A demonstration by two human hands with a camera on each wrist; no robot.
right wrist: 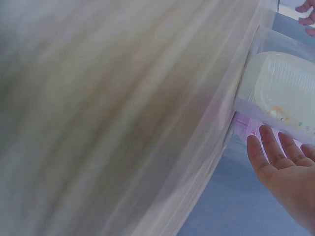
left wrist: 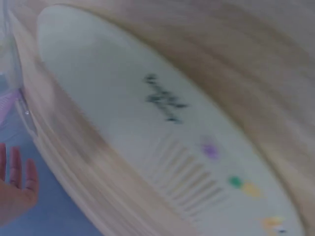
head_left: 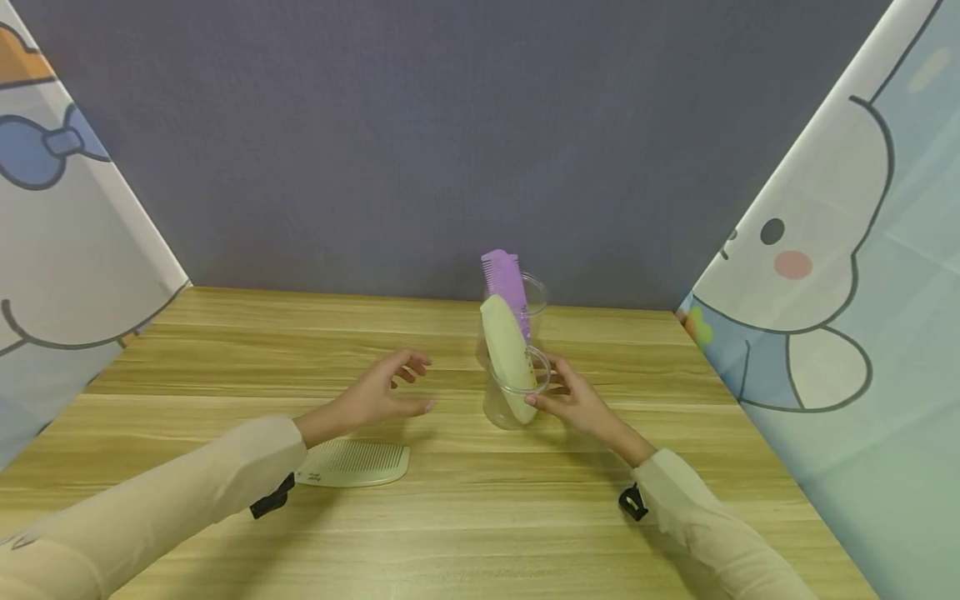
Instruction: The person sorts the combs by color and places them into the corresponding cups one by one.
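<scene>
Two clear plastic cups stand mid-table. In the near cup (head_left: 513,398) a pale green comb (head_left: 507,354) leans upright. A purple comb (head_left: 506,283) sticks out of the far cup (head_left: 534,302) behind it. My right hand (head_left: 567,395) touches the near cup's right side with fairly straight fingers (right wrist: 275,150), against the cup wall (right wrist: 295,129) and the green comb (right wrist: 280,86). My left hand (head_left: 381,394) hovers open left of the cups, holding nothing. Another pale green comb (head_left: 352,462) lies flat by my left wrist, blurred large in the left wrist view (left wrist: 147,123).
A wooden table (head_left: 465,517) runs to a grey back wall (head_left: 450,125). Cartoon-printed cloth panels close in the left side (head_left: 60,250) and the right side (head_left: 840,292).
</scene>
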